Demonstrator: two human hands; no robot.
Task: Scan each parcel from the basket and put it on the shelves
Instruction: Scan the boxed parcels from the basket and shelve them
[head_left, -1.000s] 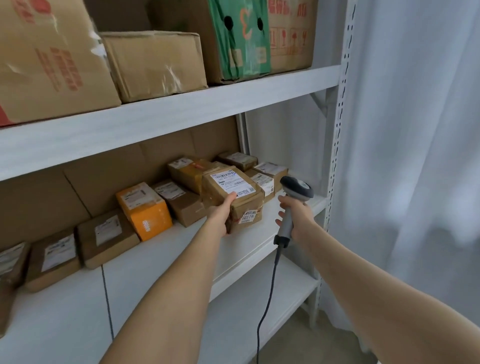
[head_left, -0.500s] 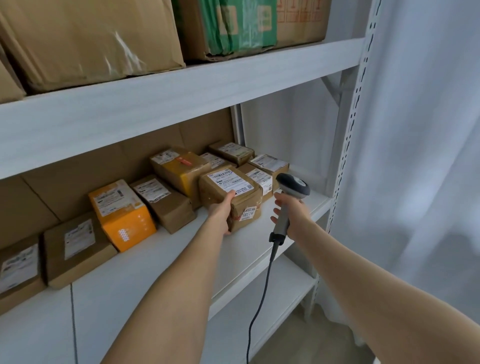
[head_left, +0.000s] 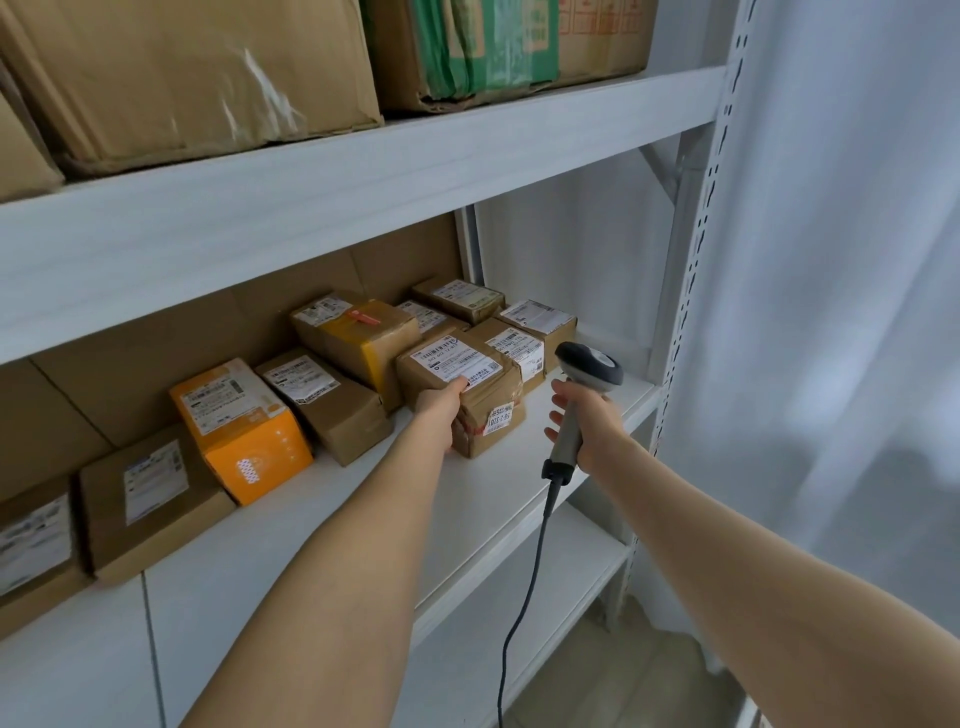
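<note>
A brown taped parcel (head_left: 470, 384) with a white label rests on the white middle shelf (head_left: 493, 493), in front of other parcels. My left hand (head_left: 439, 415) holds its near left corner, thumb on top by the label. My right hand (head_left: 587, 421) grips the handle of a grey barcode scanner (head_left: 584, 371), just right of the parcel, with its cable hanging down. The basket is out of view.
Several labelled parcels line the shelf: an orange box (head_left: 241, 426), brown boxes (head_left: 327, 397) and a yellow-taped one (head_left: 358, 332). Big cartons (head_left: 208, 73) fill the shelf above. A lower shelf (head_left: 561, 566), a perforated upright (head_left: 696, 270) and a white curtain (head_left: 831, 312) lie to the right.
My left hand has set the parcel down on the shelf and slid it back against the others. The view has tilted down a little. The scanner hand stays beside it.
</note>
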